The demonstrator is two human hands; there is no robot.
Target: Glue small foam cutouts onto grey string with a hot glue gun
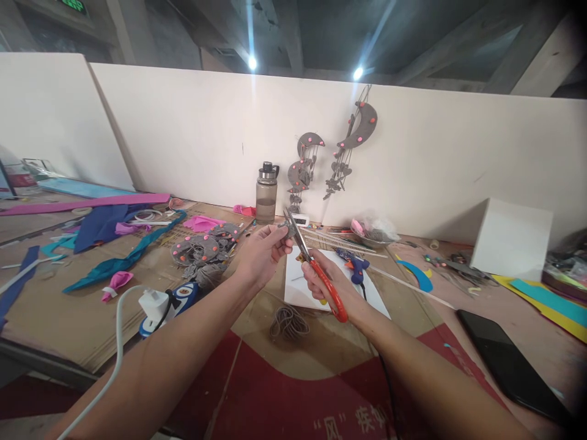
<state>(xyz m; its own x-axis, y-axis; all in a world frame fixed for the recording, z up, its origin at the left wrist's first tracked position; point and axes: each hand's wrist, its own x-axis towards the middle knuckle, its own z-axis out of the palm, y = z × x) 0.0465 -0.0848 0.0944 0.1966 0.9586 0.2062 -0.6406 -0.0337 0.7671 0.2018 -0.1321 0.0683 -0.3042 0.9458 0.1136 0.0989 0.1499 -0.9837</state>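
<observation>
My left hand (270,247) pinches a small grey piece (290,228), perhaps felt, between thumb and fingers. Red-handled scissors (328,287) are gripped in my right hand (328,275), blades pointing up and away, right beside the grey piece. Whether the blades touch it I cannot tell. Below my hands lies a coil of grey cord (290,324). White paper (300,296) is under my right hand, with a blue glue gun (356,266) on it.
Grey moon-shaped hangings (364,125) with pink dots hang on the white board behind. A water bottle (266,194) stands before it. Left are a power strip (181,299), similar grey pieces (195,249) and coloured scraps. A phone (509,363) lies right.
</observation>
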